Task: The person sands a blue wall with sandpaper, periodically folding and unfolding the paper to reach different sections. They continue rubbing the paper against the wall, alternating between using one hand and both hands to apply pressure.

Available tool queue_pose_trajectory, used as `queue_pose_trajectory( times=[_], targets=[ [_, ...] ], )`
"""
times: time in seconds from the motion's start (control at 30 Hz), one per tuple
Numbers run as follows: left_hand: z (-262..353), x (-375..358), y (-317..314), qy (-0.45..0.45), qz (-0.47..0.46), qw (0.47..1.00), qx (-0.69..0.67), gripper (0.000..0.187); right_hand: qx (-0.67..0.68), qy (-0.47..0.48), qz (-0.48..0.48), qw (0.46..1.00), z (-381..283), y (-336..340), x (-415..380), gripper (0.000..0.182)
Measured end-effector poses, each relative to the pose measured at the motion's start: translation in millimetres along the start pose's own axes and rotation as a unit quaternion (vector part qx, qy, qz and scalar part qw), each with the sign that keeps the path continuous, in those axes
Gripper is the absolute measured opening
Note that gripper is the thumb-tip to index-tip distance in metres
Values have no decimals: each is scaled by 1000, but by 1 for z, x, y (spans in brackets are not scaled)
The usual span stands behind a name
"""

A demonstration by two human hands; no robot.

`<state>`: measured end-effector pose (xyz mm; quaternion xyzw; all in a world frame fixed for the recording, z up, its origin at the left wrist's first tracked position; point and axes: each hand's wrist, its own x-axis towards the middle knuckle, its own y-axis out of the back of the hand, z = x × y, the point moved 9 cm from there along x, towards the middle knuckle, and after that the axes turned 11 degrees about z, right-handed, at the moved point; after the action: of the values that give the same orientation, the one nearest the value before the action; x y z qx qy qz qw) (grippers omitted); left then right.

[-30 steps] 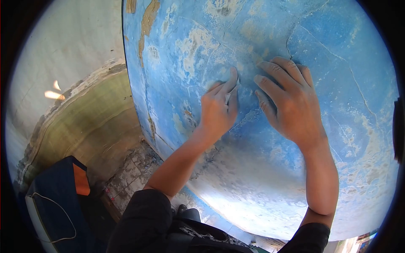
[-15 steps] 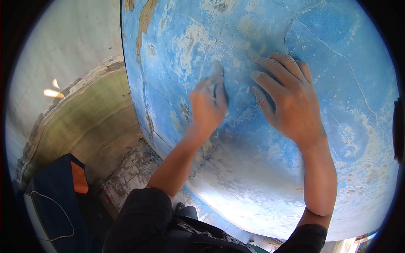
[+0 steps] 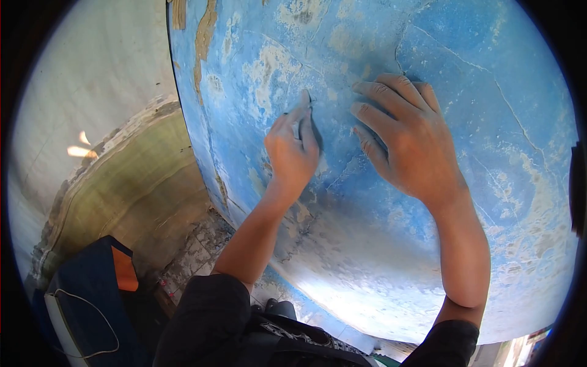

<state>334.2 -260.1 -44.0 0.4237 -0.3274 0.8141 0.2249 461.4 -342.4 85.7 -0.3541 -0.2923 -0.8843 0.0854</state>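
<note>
A worn blue painted wall (image 3: 342, 134) fills most of the head view, with pale patches where the paint is gone and thin cracks. My left hand (image 3: 292, 147) is against it, left of centre. Its index finger reaches up to the wall and the other fingers are curled in; a small thing between them, if any, is hidden. Pale dust coats its fingertips. To the right, my right hand (image 3: 413, 134) lies on the wall with fingers stretched out and slightly apart, also dusty.
A dark blue box-like object with an orange inside face (image 3: 124, 269) stands at lower left, with a thin pale cord (image 3: 92, 304) over it. Behind it is a stained greenish-white wall (image 3: 140, 165). Rubble and dust cover the floor (image 3: 195, 248).
The whole view has shifted slightly, so the wall and both hands appear a little farther left. My left hand's blur has lessened; my right hand stays on the wall.
</note>
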Motion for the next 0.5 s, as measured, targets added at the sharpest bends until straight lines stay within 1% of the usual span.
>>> queue_pose_trajectory(
  times=[0.07, 0.1, 0.17, 0.2, 0.27, 0.3, 0.37, 0.4, 0.47, 0.5],
  targets=[
    [12, -5, -4, 23, -18, 1000, -4, 36, -1, -1, 6, 1000, 0, 1, 1, 24],
    [16, -3, -1, 20, -18, 1000, -4, 36, 4, -2, 4, 1000, 1, 1, 1, 23],
    [17, -2, -4, 31, -72, 997, -12, 35, 7, -3, 4, 1000, 0, 0, 1, 22],
    [12, 1, -4, 31, -72, 997, -12, 35, 8, -3, 0, 1000, 0, -1, 0, 23],
    [-7, 7, 1, 53, -39, 998, 25, 35, 10, 0, -7, 1000, -1, -1, -1, 23],
    [2, 3, -2, 51, -38, 998, 25, 35, 11, 2, -10, 1000, -1, 0, 0, 24],
    [28, -9, -9, 44, -42, 998, -13, 37, 13, -1, -7, 1000, 0, 0, 1, 25],
    [25, -7, -9, 41, -45, 998, -12, 37, 15, 1, -3, 1000, 0, -1, 0, 25],
    [29, -4, -1, -35, -19, 999, -18, 38, 19, 2, -4, 1000, -3, -1, -3, 25],
    [24, 0, 1, -34, -16, 999, -17, 38, 21, 2, -6, 1000, -3, -1, -3, 24]
  ],
)
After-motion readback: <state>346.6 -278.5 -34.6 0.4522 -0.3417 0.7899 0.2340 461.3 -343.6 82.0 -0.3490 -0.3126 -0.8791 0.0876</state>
